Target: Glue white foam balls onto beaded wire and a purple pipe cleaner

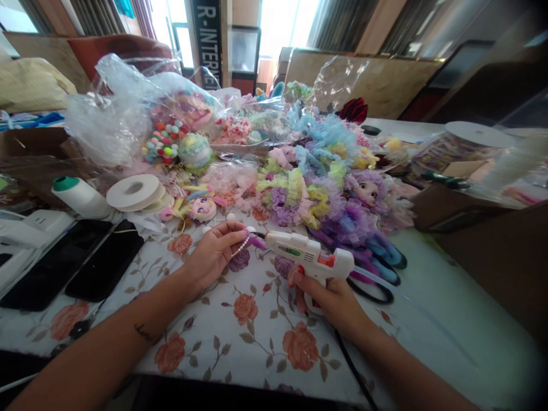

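Observation:
My right hand (325,299) is wrapped round the handle of a white glue gun (295,248), its nozzle pointing left. A clear glue stick (372,275) sticks out of the gun's back end, and a black cord (353,362) trails down toward the front edge. Between the thumb and fingers of my left hand (220,248) is a small purple piece (257,241) with a string of white beads (240,248) hanging from it. The nozzle tip is right beside this piece; whether they touch I cannot tell. My left fingers partly hide what they pinch.
Ruffled pastel fabric (295,194), a purple-haired doll (366,185) and plastic bags (111,108) are heaped at the back. On the left lie two black phones (105,265), a ribbon spool (135,191) and a thread cone (79,194). A brown box (454,211) stands on the right.

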`<state>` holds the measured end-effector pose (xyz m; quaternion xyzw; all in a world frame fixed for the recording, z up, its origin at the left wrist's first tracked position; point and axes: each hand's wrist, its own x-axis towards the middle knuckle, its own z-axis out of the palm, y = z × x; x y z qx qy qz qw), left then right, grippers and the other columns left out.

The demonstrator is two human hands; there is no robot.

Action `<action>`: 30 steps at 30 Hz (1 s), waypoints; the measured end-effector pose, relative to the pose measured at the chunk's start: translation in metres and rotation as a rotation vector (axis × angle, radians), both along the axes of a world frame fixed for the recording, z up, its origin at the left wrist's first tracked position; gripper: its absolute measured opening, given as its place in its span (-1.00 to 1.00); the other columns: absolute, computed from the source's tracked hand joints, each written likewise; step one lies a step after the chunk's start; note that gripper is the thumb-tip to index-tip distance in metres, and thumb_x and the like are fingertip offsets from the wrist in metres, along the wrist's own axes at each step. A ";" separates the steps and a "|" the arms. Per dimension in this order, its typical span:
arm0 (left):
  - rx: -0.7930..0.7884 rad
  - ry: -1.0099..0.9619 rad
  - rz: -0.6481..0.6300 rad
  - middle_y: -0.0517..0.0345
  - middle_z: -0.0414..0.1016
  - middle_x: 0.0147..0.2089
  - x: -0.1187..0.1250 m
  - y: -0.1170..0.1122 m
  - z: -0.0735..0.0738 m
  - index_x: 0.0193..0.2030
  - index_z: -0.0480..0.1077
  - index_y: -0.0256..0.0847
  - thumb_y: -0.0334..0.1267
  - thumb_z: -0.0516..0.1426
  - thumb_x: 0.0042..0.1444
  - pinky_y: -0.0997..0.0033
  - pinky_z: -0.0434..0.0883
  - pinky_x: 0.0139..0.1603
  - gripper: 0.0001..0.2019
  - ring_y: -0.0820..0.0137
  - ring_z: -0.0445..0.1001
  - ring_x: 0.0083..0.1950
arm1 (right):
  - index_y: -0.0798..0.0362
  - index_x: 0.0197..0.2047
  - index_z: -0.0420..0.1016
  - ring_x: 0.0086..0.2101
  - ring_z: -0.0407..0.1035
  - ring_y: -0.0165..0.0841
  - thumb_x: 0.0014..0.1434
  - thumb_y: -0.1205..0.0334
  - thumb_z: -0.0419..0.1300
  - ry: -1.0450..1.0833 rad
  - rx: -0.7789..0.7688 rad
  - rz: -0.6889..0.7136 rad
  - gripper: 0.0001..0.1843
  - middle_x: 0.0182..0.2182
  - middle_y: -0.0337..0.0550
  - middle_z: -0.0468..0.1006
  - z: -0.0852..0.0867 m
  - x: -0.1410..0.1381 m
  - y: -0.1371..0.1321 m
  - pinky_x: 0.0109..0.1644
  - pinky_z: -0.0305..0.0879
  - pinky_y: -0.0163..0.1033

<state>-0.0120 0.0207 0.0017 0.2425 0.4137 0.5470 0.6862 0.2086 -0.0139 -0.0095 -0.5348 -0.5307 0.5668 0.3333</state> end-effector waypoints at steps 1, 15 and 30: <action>0.001 -0.002 -0.001 0.19 0.55 -0.37 0.000 0.000 0.000 -0.40 0.51 -0.27 -0.46 0.35 -0.11 0.49 0.44 -0.11 -0.87 0.49 0.50 -0.31 | 0.04 -0.40 0.40 -0.66 0.28 -0.43 0.03 -0.07 0.28 -0.002 0.004 -0.001 -0.67 -0.65 -0.32 0.41 0.000 0.000 0.000 -0.50 0.25 -0.26; 0.043 0.008 -0.013 0.19 0.57 -0.35 0.000 0.000 0.000 -0.41 0.50 -0.25 -0.41 0.37 -0.14 0.50 0.43 -0.09 -0.85 0.45 0.54 -0.23 | 0.05 -0.21 0.52 -0.62 0.36 -0.43 0.12 -0.04 0.23 0.095 0.092 -0.066 -0.67 -0.39 -0.16 0.59 0.008 -0.003 0.001 -0.52 0.29 -0.27; 0.267 0.287 -0.369 0.13 0.53 -0.29 0.007 -0.014 -0.014 -0.26 0.56 -0.18 -0.24 0.35 -0.03 0.48 0.39 -0.23 -0.82 0.43 0.47 -0.29 | 0.01 -0.20 0.48 -0.55 0.41 -0.38 -0.13 0.13 0.44 0.101 0.175 -0.249 -0.60 -0.37 -0.20 0.61 0.011 -0.027 0.000 -0.39 0.44 -0.18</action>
